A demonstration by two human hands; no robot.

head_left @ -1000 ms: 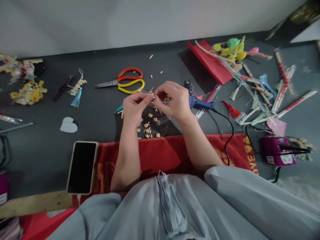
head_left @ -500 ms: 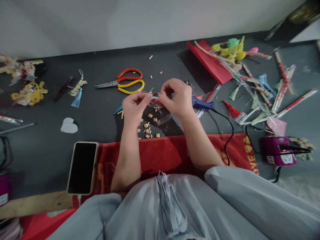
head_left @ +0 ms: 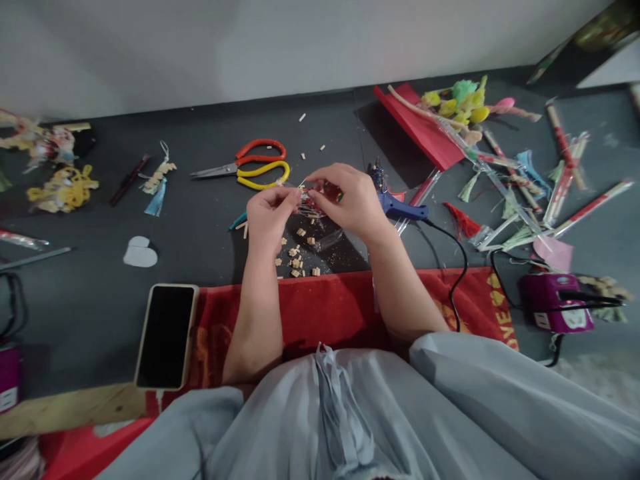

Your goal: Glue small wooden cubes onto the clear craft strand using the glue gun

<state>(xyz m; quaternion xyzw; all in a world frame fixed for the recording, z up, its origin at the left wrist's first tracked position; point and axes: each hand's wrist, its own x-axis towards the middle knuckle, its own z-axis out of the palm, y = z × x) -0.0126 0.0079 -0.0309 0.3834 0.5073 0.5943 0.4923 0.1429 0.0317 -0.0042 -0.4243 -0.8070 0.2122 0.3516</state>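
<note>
Over the dark table [head_left: 200,220], my left hand [head_left: 267,217] and my right hand [head_left: 350,200] meet fingertip to fingertip. Both pinch a small red craft piece [head_left: 316,197] with thin wire-like strands, held between them just above the table. Its exact shape is hidden by my fingers. Below the hands lie several small tan wooden bits [head_left: 297,257] scattered on the dark surface. A blue glue gun [head_left: 397,205] lies right beside my right hand, its black cord trailing toward me.
Red- and yellow-handled scissors [head_left: 250,167] lie beyond my hands. A phone [head_left: 166,335] rests at the near left on a red towel [head_left: 330,307]. Red paper, tassels and striped sticks [head_left: 500,167] clutter the right side. A purple device [head_left: 555,303] sits at the right.
My right hand drew a little to the right away from the left, then came back. Its fingertips now meet the left hand's again over the red piece.
</note>
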